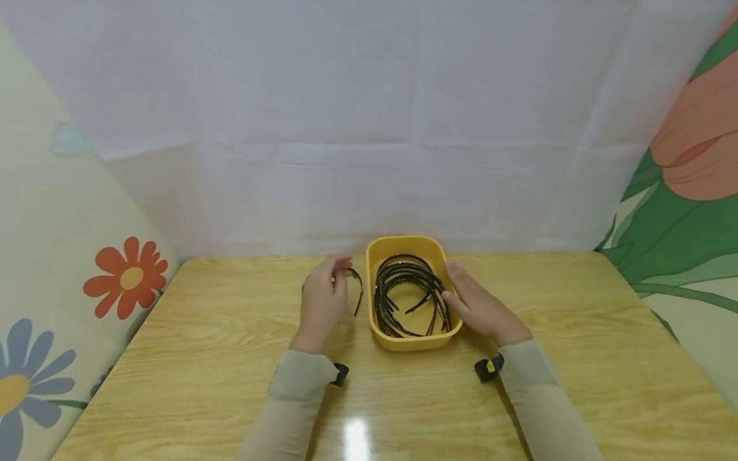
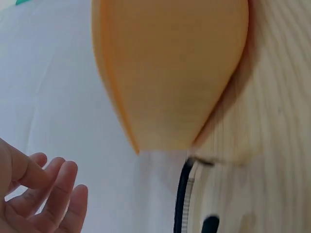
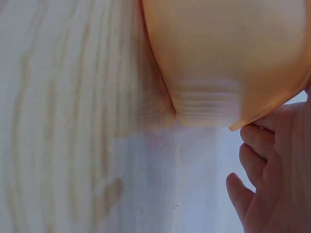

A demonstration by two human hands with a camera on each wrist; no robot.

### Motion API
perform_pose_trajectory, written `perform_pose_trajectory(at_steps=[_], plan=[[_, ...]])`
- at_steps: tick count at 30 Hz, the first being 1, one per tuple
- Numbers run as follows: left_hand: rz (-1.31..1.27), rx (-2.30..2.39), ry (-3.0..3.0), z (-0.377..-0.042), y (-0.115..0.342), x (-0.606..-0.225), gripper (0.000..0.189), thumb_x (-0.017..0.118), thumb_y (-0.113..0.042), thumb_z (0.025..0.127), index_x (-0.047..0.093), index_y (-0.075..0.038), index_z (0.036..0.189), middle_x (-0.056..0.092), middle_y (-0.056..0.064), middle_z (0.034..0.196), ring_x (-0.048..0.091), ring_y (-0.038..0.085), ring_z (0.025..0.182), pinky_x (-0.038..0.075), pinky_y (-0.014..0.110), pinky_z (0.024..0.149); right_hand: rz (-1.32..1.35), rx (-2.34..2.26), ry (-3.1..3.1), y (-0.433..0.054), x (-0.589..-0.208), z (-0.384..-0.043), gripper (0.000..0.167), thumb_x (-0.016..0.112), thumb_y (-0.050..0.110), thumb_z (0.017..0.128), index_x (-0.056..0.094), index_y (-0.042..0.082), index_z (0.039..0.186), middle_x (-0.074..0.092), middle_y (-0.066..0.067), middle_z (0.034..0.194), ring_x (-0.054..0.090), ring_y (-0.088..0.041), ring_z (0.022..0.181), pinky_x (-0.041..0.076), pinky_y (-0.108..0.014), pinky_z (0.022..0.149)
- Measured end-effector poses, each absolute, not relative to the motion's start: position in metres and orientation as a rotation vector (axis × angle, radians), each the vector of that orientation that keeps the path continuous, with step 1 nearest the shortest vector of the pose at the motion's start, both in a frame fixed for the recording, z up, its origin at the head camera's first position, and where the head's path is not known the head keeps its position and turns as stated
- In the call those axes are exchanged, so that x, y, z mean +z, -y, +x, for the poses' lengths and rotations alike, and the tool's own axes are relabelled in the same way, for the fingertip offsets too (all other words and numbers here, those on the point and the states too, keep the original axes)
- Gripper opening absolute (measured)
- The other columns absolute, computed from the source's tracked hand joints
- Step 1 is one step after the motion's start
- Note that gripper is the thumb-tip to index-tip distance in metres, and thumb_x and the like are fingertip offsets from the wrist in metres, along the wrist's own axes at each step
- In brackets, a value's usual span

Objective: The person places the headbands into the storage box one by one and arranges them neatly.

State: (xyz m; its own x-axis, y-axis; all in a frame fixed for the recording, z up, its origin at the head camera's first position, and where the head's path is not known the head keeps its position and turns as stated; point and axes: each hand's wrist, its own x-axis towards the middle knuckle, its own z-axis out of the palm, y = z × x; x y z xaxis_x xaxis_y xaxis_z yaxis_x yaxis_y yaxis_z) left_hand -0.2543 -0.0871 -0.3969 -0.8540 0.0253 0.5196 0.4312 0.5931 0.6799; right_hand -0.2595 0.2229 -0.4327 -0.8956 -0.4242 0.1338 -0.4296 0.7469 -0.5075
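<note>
Several black toothed headbands (image 1: 406,275) lie piled in a yellow plastic bin (image 1: 412,344). Left of the bin, another black headband (image 1: 360,288) rests on the table, partly hidden by my left hand (image 1: 324,298). The left wrist view shows this headband (image 2: 182,199) apart from the fingers, which are loosely bent with nothing in them. My right hand (image 1: 481,304) holds the bin's right side, its thumb over the rim and its other fingers along the outside. In the right wrist view, fingers (image 3: 257,141) touch the rim from below.
The wood-grain table (image 1: 202,358) ends at a white cloth backdrop (image 1: 311,128) just behind the bin. Flower-printed panels (image 1: 46,243) stand at the left and right sides. A black wrist camera (image 1: 489,368) sits beside the right cuff.
</note>
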Motion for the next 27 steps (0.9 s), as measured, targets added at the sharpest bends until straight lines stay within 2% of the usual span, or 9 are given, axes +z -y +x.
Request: perform_pose_trajectory(at_steps=[4, 9, 17, 24, 27], plan=[[-0.274, -1.223, 2.370, -0.259, 0.105, -0.396, 0.027, 0.049, -0.002, 0.104, 0.064, 0.001, 0.125, 0.070, 0.019, 0.114, 0.068, 0.030, 0.095, 0.059, 0.044, 0.073, 0.708, 0.853, 2.924, -0.223, -0.431, -0.260, 0.069, 0.032, 0.043, 0.111, 0.007, 0.005, 0.163, 0.005, -0.017, 0.169, 0.007, -0.034, 0.155, 0.013, -0.053, 0.126], [-0.144, -1.185, 2.352, -0.263, 0.128, -0.399, 0.025, 0.051, -0.005, 0.104, 0.065, 0.000, 0.124, 0.071, 0.019, 0.111, 0.068, 0.033, 0.096, 0.058, 0.046, 0.074, 0.711, 0.852, 2.928, -0.222, -0.430, -0.262, 0.070, 0.032, 0.044, 0.111, 0.006, 0.004, 0.163, 0.006, -0.018, 0.169, 0.007, -0.035, 0.155, 0.013, -0.052, 0.126], [0.086, -1.174, 2.455, -0.264, 0.154, -0.408, 0.029, 0.049, -0.011, 0.103, 0.063, 0.000, 0.127, 0.067, 0.019, 0.120, 0.065, 0.037, 0.108, 0.057, 0.052, 0.084, 0.734, 0.873, 2.923, -0.219, -0.431, -0.261, 0.070, 0.032, 0.043, 0.111, 0.006, 0.004, 0.163, 0.005, -0.019, 0.169, 0.006, -0.035, 0.155, 0.013, -0.053, 0.126], [0.163, -1.257, 2.556, -0.266, 0.159, -0.415, 0.029, 0.049, -0.010, 0.102, 0.063, 0.004, 0.123, 0.066, 0.022, 0.114, 0.063, 0.037, 0.106, 0.054, 0.049, 0.089, 0.713, 0.867, 2.934, -0.224, -0.432, -0.261, 0.071, 0.031, 0.045, 0.111, 0.005, 0.006, 0.163, 0.004, -0.017, 0.169, 0.006, -0.035, 0.155, 0.012, -0.054, 0.125], [0.183, -1.346, 2.569, -0.268, 0.160, -0.419, 0.029, 0.052, -0.008, 0.101, 0.061, 0.006, 0.125, 0.065, 0.025, 0.117, 0.062, 0.039, 0.110, 0.054, 0.050, 0.093, 0.714, 0.878, 2.930, -0.224, -0.432, -0.261, 0.071, 0.032, 0.045, 0.111, 0.005, 0.005, 0.163, 0.004, -0.018, 0.169, 0.006, -0.035, 0.155, 0.012, -0.054, 0.125]])
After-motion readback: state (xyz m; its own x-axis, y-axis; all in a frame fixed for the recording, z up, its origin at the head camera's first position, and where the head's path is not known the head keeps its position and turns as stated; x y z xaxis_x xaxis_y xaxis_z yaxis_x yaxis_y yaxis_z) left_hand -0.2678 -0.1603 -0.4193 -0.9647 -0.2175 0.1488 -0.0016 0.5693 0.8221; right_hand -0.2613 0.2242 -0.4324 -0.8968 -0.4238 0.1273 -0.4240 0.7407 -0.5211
